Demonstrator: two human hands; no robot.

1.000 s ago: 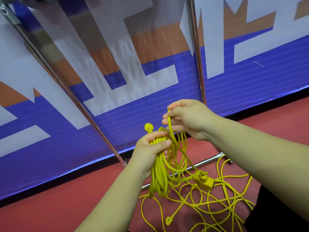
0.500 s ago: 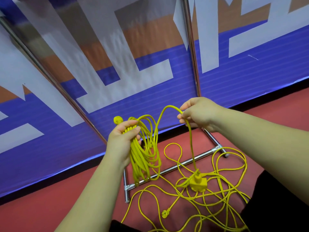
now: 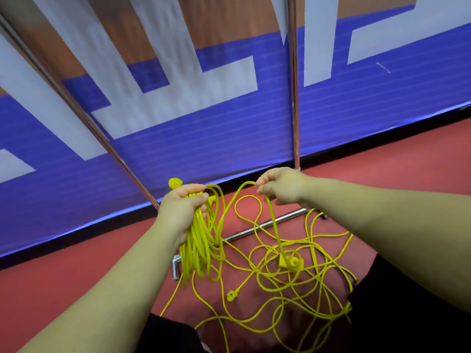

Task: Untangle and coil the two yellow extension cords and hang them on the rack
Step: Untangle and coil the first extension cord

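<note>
Extension cords (image 3: 293,276) are lying tangled on the floor (image 3: 76,276), so why's the left hand (image 3: 182,210) gripping that coil (image 3: 197,248)? (OP)
Probably anchoring finished loops while the right hand (image 3: 280,189) is pinching up slack (image 3: 274,220). (reply)

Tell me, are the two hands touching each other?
Apart. The head view shows the left hand gripping the coil and the right hand pinching a strand, with floor showing between them.

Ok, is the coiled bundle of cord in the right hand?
No, the left hand grips the coiled bundle, while the right hand pinches a single loose strand.
</note>
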